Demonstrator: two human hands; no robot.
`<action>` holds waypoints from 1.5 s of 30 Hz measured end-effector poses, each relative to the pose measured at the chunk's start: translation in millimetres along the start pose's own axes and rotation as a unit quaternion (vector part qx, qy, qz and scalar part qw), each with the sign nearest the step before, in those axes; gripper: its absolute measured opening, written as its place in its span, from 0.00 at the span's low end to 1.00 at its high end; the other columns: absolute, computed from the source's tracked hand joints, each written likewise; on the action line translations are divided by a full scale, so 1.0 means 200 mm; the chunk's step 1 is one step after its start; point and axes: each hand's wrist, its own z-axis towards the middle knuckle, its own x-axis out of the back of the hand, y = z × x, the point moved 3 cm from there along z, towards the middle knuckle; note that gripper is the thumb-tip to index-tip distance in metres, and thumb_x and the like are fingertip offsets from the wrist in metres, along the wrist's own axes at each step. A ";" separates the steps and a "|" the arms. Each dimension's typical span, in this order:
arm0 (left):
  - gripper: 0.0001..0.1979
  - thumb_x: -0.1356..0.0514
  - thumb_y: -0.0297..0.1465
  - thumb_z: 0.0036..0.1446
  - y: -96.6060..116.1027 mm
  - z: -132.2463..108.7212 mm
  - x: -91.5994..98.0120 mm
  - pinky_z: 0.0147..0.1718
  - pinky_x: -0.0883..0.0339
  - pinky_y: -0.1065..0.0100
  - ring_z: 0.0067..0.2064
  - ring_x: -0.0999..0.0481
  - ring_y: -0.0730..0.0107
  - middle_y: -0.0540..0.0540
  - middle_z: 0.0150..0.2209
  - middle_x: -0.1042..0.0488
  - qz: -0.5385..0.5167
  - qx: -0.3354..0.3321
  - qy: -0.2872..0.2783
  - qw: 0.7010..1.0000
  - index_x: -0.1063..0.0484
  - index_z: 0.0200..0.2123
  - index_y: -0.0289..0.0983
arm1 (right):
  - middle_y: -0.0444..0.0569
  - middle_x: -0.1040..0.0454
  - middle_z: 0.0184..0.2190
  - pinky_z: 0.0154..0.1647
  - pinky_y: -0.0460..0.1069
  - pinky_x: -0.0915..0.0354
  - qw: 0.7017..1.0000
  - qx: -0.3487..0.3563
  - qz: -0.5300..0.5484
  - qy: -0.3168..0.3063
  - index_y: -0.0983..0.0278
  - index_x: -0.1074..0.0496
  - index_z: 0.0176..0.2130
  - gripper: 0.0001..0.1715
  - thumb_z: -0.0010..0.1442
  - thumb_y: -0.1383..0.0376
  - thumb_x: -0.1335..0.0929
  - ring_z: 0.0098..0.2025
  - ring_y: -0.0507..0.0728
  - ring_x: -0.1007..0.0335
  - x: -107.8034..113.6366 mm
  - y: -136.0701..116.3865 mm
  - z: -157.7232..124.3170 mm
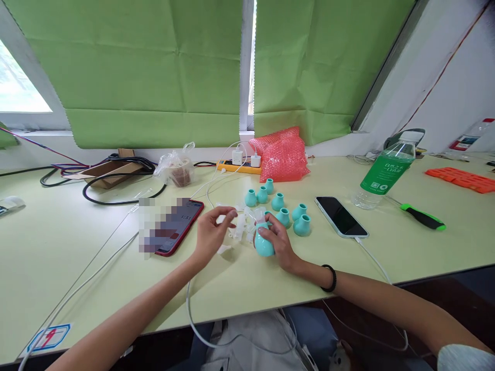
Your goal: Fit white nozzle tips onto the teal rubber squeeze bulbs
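Note:
My right hand [281,241] is wrapped round a teal bulb-shaped piece [264,246], held upright just above the table. A translucent white fitting [260,217] sits at its narrow top. To its left, my left hand [213,231] is closed with thumb and fingertips together; whatever may be between them is too small to make out. Several clear plastic parts [240,226] lie in a loose pile between and behind the hands. Beyond my right hand stand several more teal bulb-shaped pieces [301,225] with open necks. A pale plastic piece [224,249] lies below my left hand.
A red-edged phone [181,229] lies left, a cabled white-edged phone [342,216] right. Farther right are a green-labelled bottle [386,172] and a screwdriver [423,216]. Behind are a power strip [240,167], pink bubble wrap [284,157] and a bagged roll [180,172].

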 end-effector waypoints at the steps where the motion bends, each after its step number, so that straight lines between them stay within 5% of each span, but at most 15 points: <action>1: 0.10 0.44 0.34 0.49 -0.02 0.02 0.02 0.24 0.30 0.69 0.28 0.29 0.72 0.46 0.30 0.28 0.022 -0.004 0.012 1.000 0.29 0.31 0.33 | 0.38 0.45 0.16 0.19 0.44 0.50 1.000 0.010 0.000 0.005 0.62 0.46 0.28 0.13 0.49 0.58 0.37 0.18 0.48 0.48 0.01 0.00 0.00; 7: 0.08 0.44 0.29 0.48 -0.12 0.06 0.02 0.28 0.35 0.65 0.33 0.34 0.66 0.46 0.30 0.26 0.298 -0.133 -0.064 0.943 0.27 0.33 0.36 | 0.37 0.45 0.16 0.18 0.43 0.52 0.999 0.013 -0.031 -0.041 0.62 0.45 0.30 0.13 0.48 0.59 0.36 0.18 0.46 0.52 -0.02 -0.03 -0.02; 10: 0.12 0.46 0.28 0.50 -0.12 0.05 0.02 0.28 0.37 0.67 0.33 0.36 0.66 0.45 0.31 0.26 0.326 -0.129 -0.078 0.933 0.30 0.38 0.35 | 0.37 0.46 0.17 0.18 0.42 0.52 0.994 0.023 -0.090 -0.060 0.63 0.43 0.28 0.13 0.45 0.60 0.34 0.19 0.46 0.53 -0.04 -0.03 -0.02; 14: 0.13 0.51 0.33 0.54 0.00 0.02 0.03 0.25 0.41 0.73 0.30 0.37 0.72 0.47 0.26 0.30 0.257 -0.109 -0.062 0.958 0.30 0.30 0.34 | 0.38 0.52 0.16 0.19 0.43 0.55 0.969 0.064 -0.216 -0.106 0.65 0.47 0.17 0.17 0.43 0.62 0.33 0.20 0.45 0.56 -0.06 -0.03 -0.02; 19: 0.18 0.51 0.35 0.53 0.07 -0.05 -0.06 0.18 0.53 0.75 0.19 0.48 0.81 0.55 0.15 0.46 0.177 -0.037 -0.302 0.936 0.41 0.15 0.33 | 0.38 0.49 0.16 0.18 0.42 0.53 0.947 0.079 -0.258 -0.174 0.66 0.43 0.18 0.12 0.44 0.65 0.35 0.19 0.45 0.53 -0.08 -0.01 -0.04; 21: 0.20 0.53 0.36 0.53 0.05 -0.06 -0.08 0.17 0.56 0.75 0.18 0.51 0.82 0.55 0.13 0.51 0.145 0.019 -0.350 0.925 0.45 0.13 0.33 | 0.39 0.46 0.16 0.19 0.42 0.51 0.940 0.105 -0.273 -0.176 0.67 0.41 0.18 0.10 0.45 0.65 0.35 0.19 0.45 0.51 -0.09 -0.01 -0.05; 31: 0.20 0.51 0.36 0.51 -0.01 -0.06 -0.09 0.14 0.59 0.75 0.15 0.54 0.83 0.56 0.12 0.52 -0.042 0.178 -0.391 0.902 0.49 0.12 0.34 | 0.41 0.43 0.18 0.20 0.42 0.48 0.907 0.189 -0.317 -0.203 0.67 0.38 0.25 0.09 0.48 0.63 0.37 0.21 0.46 0.48 -0.10 -0.03 -0.08; 35: 0.20 0.55 0.38 0.52 -0.02 -0.03 -0.07 0.14 0.58 0.74 0.14 0.54 0.82 0.56 0.10 0.55 -0.084 0.212 -0.377 0.898 0.51 0.12 0.36 | 0.41 0.43 0.19 0.23 0.44 0.48 0.862 0.283 -0.350 -0.234 0.65 0.41 0.24 0.07 0.47 0.64 0.37 0.22 0.47 0.48 -0.11 -0.07 -0.11; 39: 0.21 0.58 0.41 0.54 0.01 0.04 -0.01 0.19 0.48 0.72 0.19 0.44 0.76 0.52 0.14 0.46 0.124 0.060 -0.245 0.960 0.45 0.15 0.35 | 0.41 0.44 0.19 0.23 0.45 0.48 0.845 0.314 -0.382 -0.202 0.64 0.44 0.23 0.08 0.47 0.64 0.38 0.22 0.48 0.49 -0.10 -0.08 -0.11; 42: 0.18 0.54 0.42 0.53 0.02 0.02 -0.02 0.32 0.41 0.65 0.33 0.37 0.66 0.44 0.26 0.36 0.350 -0.103 -0.201 0.909 0.37 0.24 0.33 | 0.41 0.45 0.18 0.23 0.45 0.49 0.834 0.324 -0.401 -0.197 0.63 0.46 0.21 0.09 0.47 0.63 0.39 0.21 0.48 0.49 -0.10 -0.08 -0.11; 45: 0.18 0.55 0.39 0.55 -0.03 -0.03 -0.06 0.41 0.44 0.58 0.44 0.40 0.59 0.39 0.42 0.37 0.432 -0.145 -0.230 0.860 0.37 0.40 0.34 | 0.41 0.42 0.17 0.23 0.45 0.47 0.811 0.347 -0.418 -0.219 0.63 0.44 0.21 0.09 0.47 0.62 0.38 0.21 0.48 0.47 -0.11 -0.07 -0.12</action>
